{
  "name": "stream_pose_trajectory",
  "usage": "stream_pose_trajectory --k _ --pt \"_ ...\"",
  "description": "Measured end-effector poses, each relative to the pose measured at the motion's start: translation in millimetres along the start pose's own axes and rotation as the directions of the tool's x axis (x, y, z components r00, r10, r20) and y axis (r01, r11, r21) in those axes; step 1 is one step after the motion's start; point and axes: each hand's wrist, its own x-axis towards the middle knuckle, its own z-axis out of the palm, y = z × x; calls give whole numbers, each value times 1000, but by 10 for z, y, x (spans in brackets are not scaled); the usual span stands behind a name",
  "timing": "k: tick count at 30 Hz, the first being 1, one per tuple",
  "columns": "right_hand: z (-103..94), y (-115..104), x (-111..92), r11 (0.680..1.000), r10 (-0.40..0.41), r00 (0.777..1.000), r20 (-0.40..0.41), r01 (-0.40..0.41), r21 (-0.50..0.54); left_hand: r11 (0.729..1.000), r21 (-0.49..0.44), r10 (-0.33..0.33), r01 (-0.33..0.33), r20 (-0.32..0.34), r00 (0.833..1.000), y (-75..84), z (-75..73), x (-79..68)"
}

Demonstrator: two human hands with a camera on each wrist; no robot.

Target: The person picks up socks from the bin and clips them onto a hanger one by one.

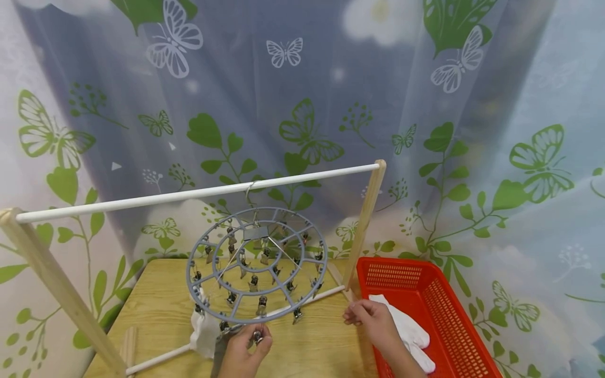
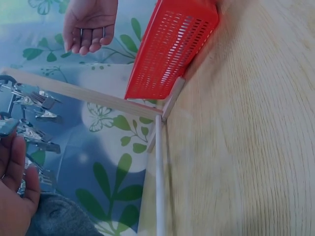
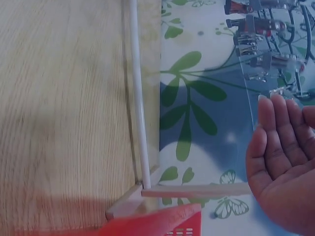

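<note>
A round grey hanger [image 1: 236, 307] with several metal clips hangs by its hook from a white rail. At its near edge my left hand [image 1: 243, 353] pinches one of the metal clips [image 1: 257, 337] between thumb and fingers. Grey cloth [image 2: 61, 216] hangs just by that hand, and a white cloth [image 1: 204, 333] hangs from the hanger's left side. My right hand [image 1: 373, 321] is up beside the red basket [image 1: 460, 310], palm turned inward and fingers loosely bent, holding nothing. White socks or similar white cloth [image 1: 408, 331] lie in the basket, partly behind the right forearm.
A wooden frame with a white top rail [image 1: 189, 195] and a lower white bar [image 2: 160, 172] stands on the wood-grain table [image 1: 156, 283]. Its right post [image 1: 365, 226] rises close to the basket. Behind hangs a curtain [image 1: 331, 115] printed with leaves and butterflies.
</note>
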Motion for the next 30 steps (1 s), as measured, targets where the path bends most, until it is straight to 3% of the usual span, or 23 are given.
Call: stream_pose_trajectory --k 4,6,11,20,24,30 --pt "-59 -1 34 1000 8 998 -66 -9 -11 996 -31 85 -86 -29 996 -3 15 -19" --pt "-92 12 56 1000 18 995 -98 -18 0 996 -44 83 -84 -20 996 -3 12 -30" --pt "-171 46 108 998 54 985 -162 -56 -6 999 -47 -16 17 10 1000 3 -16 -51" --pt "-418 166 183 977 63 963 -263 -113 -180 999 -19 -27 28 64 998 -30 -61 -40" --pt "-535 235 215 963 64 963 -264 -129 -238 999 25 -39 37 79 996 -48 -65 -40" --pt "-642 213 215 949 70 967 -245 -140 -283 995 1 -98 99 127 987 -47 -84 -46"
